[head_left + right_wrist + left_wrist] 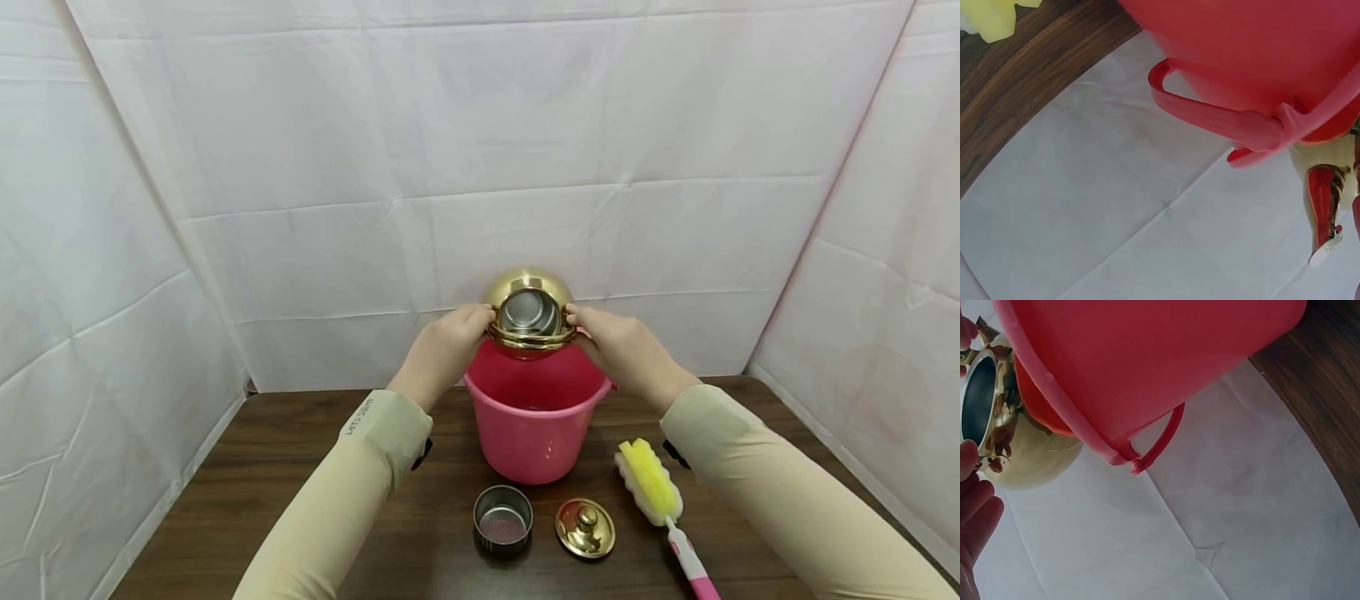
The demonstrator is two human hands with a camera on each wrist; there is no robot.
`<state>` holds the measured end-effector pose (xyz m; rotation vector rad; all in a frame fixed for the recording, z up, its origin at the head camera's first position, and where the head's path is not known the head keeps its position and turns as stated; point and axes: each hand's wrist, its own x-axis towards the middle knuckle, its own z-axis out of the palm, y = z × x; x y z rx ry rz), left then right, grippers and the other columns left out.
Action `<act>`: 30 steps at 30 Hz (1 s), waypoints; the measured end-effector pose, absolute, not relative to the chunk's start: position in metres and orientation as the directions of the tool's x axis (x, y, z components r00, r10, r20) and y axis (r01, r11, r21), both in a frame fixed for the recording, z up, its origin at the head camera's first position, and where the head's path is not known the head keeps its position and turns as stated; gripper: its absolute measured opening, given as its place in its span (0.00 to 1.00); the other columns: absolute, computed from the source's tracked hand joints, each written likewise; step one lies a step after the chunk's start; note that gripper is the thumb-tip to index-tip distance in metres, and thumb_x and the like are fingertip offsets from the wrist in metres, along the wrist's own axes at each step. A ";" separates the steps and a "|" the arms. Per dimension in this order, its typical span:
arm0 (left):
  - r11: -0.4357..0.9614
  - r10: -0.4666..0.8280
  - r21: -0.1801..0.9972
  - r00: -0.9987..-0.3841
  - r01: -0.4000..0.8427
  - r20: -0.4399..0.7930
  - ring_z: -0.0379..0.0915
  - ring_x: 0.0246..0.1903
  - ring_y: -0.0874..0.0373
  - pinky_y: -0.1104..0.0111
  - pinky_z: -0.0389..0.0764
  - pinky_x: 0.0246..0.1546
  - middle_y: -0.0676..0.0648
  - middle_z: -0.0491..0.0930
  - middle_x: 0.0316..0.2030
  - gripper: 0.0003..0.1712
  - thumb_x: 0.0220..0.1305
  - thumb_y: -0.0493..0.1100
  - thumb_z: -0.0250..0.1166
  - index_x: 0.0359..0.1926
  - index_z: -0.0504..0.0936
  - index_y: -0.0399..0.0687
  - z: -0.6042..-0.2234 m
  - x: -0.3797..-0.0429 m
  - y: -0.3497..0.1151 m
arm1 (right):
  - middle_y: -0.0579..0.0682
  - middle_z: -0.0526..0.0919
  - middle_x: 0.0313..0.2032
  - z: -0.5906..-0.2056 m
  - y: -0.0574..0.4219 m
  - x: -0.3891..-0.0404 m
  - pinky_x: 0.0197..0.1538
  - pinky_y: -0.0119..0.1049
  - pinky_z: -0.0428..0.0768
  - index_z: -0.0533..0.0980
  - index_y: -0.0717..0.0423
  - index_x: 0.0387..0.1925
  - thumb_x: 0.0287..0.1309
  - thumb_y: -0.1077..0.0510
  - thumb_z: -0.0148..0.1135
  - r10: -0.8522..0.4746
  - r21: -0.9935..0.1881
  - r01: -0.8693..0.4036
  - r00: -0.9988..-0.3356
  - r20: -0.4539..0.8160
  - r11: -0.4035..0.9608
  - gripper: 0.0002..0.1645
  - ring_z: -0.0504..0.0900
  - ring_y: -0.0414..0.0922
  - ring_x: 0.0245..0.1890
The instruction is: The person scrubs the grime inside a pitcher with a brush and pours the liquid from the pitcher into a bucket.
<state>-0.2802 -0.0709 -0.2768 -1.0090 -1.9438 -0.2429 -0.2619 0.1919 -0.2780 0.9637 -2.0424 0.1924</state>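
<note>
A shiny gold teapot [528, 292] is held tilted over the mouth of a pink bucket [532, 433], its round opening facing me. My left hand [453, 337] pinches the teapot's left side by the opening, and my right hand [622, 346] pinches the right side. The left wrist view shows the gold body [1038, 456] beside the bucket's rim, with fingers of the left hand [979, 512] at the opening's edge. In the right wrist view the teapot's spout [1322, 206] shows below the bucket rim; most of the right hand is out of that frame.
On the dark wooden table [300, 467] stand a small metal cup [503, 521] and a gold lid with a knob [585, 529], in front of the bucket. To their right lies a yellow-and-white sponge brush [652, 483] with a pink-and-white handle. White cloth walls [450, 167] surround the table.
</note>
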 end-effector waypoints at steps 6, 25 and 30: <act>0.629 0.600 -0.287 -0.215 0.723 0.771 0.81 0.47 0.54 0.67 0.81 0.47 0.42 0.84 0.44 0.08 0.61 0.27 0.57 0.40 0.78 0.38 -0.280 -0.279 -0.073 | 0.62 0.84 0.44 -0.281 0.192 -0.262 0.44 0.47 0.83 0.75 0.68 0.48 0.43 0.69 0.72 -0.567 0.224 -0.707 -0.295 0.769 0.671 0.26 0.84 0.55 0.44; 0.568 0.623 -0.426 -0.029 0.705 0.782 0.82 0.44 0.52 0.65 0.82 0.43 0.40 0.84 0.43 0.10 0.55 0.28 0.64 0.39 0.80 0.39 -0.287 -0.285 -0.075 | 0.61 0.84 0.45 -0.295 0.188 -0.265 0.34 0.45 0.83 0.76 0.64 0.37 0.71 0.53 0.46 -0.540 0.404 -0.642 -0.018 0.841 0.651 0.19 0.85 0.55 0.44; 0.567 0.626 -0.441 -0.015 0.695 0.780 0.82 0.44 0.52 0.66 0.82 0.44 0.40 0.84 0.43 0.09 0.56 0.29 0.65 0.38 0.81 0.40 -0.289 -0.287 -0.075 | 0.62 0.84 0.45 -0.296 0.188 -0.267 0.37 0.47 0.83 0.77 0.66 0.36 0.70 0.57 0.48 -0.556 0.443 -0.638 0.028 0.831 0.630 0.16 0.85 0.55 0.44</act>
